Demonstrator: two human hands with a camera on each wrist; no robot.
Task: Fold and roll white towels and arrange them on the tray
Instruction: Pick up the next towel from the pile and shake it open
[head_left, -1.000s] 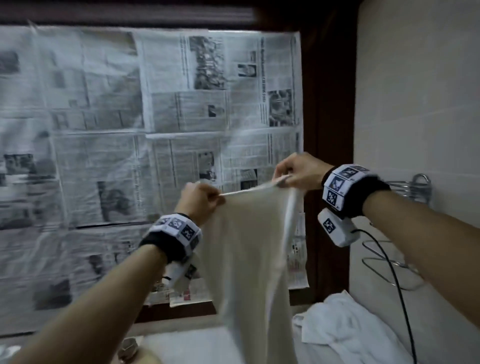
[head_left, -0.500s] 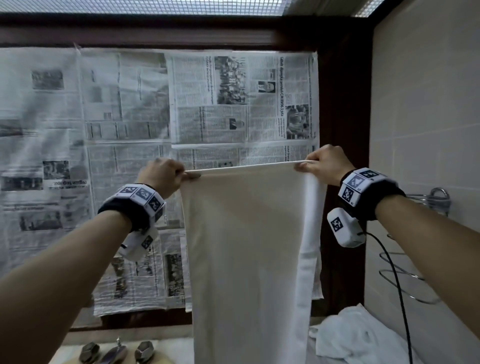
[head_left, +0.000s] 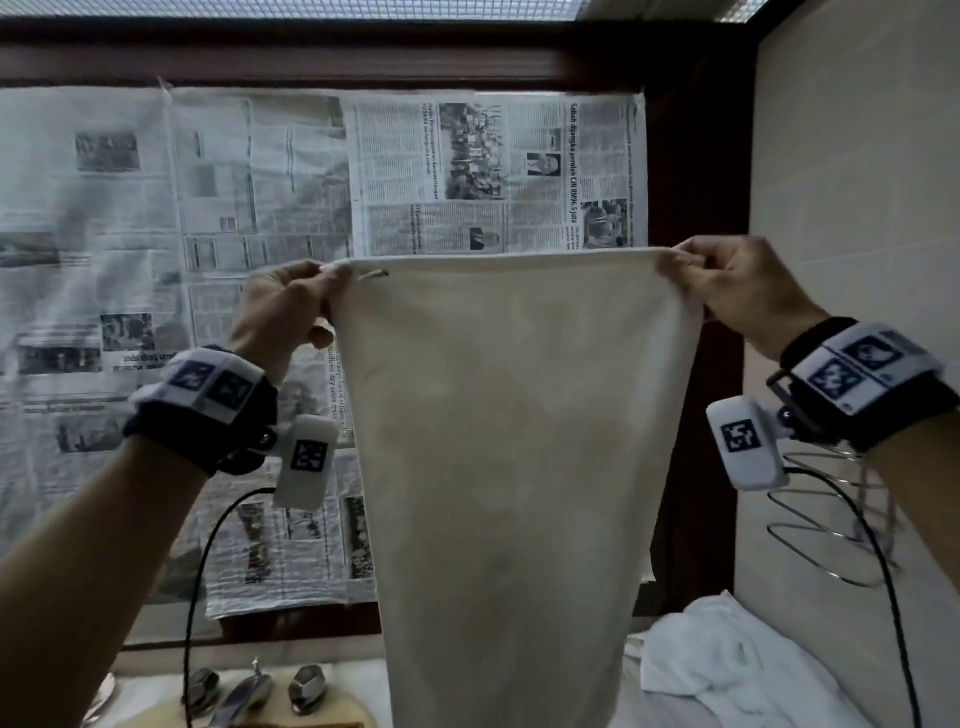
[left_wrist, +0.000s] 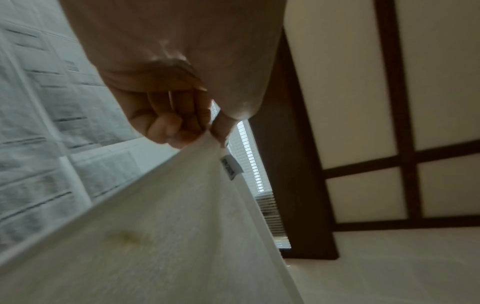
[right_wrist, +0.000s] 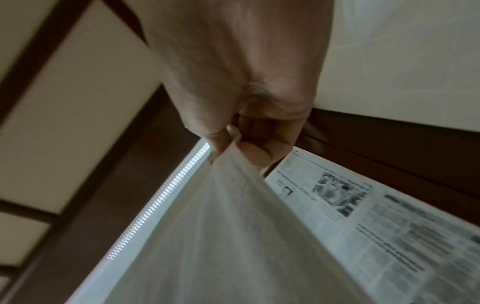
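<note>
A white towel (head_left: 519, 441) is held up at chest height and spread to its full width, its top hem drawn nearly straight between the two hands so that the cloth hangs flat and the corners can be matched for a first fold; this is judged to be the opening of the folding step, with rolling and placing not yet begun. The left hand (head_left: 283, 312) is closed on the top left corner, the cloth being pinched between thumb and curled fingers just beside a small sewn label (left_wrist: 231, 167). The right hand (head_left: 737, 291) is closed in the same way on the top right corner, where the fabric is gathered into a few creases under the thumb. The lower end of the towel is cut off by the bottom of the head view, so whether it touches the counter cannot be told. A crumpled second towel (head_left: 727, 654) lies low on the right, near a wire rack (head_left: 831, 540) fixed to the tiled wall. Taps (head_left: 306, 688) stand low on the left, and newspaper sheets (head_left: 493, 171) cover the window behind. No tray is seen. Open room is judged to lie straight ahead and downward; sideways room on the right is limited by the wall and rack.
</note>
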